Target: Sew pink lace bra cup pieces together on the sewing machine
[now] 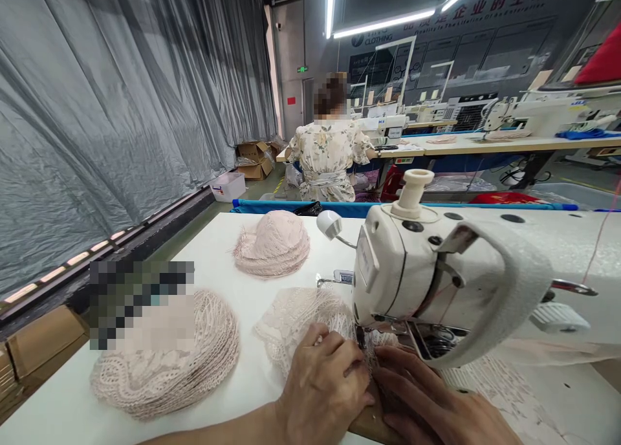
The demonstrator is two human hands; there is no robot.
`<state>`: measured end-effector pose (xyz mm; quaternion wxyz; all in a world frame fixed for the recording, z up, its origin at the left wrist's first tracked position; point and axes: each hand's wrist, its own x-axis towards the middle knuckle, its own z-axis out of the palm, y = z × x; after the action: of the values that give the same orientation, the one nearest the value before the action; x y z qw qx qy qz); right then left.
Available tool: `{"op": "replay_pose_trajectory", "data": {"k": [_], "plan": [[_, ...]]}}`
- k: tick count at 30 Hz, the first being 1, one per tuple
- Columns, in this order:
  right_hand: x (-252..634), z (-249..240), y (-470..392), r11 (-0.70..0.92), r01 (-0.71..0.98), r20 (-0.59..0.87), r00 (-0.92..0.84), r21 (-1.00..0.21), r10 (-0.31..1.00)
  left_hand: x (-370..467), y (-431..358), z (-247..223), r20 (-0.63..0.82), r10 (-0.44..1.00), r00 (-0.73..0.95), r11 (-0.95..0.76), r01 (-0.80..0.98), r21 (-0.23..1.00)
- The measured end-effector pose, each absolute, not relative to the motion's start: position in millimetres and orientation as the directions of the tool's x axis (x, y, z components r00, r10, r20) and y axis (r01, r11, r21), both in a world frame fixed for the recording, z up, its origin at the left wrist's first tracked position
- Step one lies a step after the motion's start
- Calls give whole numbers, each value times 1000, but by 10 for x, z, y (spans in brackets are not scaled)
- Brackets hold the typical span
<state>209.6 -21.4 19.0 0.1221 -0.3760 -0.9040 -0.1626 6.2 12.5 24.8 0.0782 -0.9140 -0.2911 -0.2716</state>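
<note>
A white sewing machine stands over a pale pink lace piece, part of which lies beneath its head. My left hand is on the lace just left of the needle area, fingers curled and closed on the fabric. Close to the needle on the other side, my right hand has its fingers stretched out over the work, touching it; its thumb is hidden. The machine head hides most of the needle and presser foot. More lace fabric spreads to the right of my right hand.
Stacked lace pieces lie at the left on the white table. Further back sits a pile of pink lace cups. A co-worker sits ahead, back turned. Cardboard boxes are on the floor at left.
</note>
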Motion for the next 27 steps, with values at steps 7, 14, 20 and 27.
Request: {"op": "replay_pose_trajectory", "data": {"k": [7, 14, 20, 27], "plan": [[2073, 223, -220, 653, 734, 360, -670, 189, 649, 68, 142, 262, 600, 435, 671, -838, 546, -3], [2073, 213, -221, 655, 729, 370, -674, 198, 639, 58, 100, 279, 596, 422, 683, -844, 536, -16], [2083, 212, -236, 658, 725, 385, -677, 201, 628, 59, 108, 268, 581, 429, 691, -836, 547, -34], [2149, 223, -190, 658, 729, 528, -641, 189, 558, 32, 142, 256, 554, 440, 707, -850, 527, 3]]}}
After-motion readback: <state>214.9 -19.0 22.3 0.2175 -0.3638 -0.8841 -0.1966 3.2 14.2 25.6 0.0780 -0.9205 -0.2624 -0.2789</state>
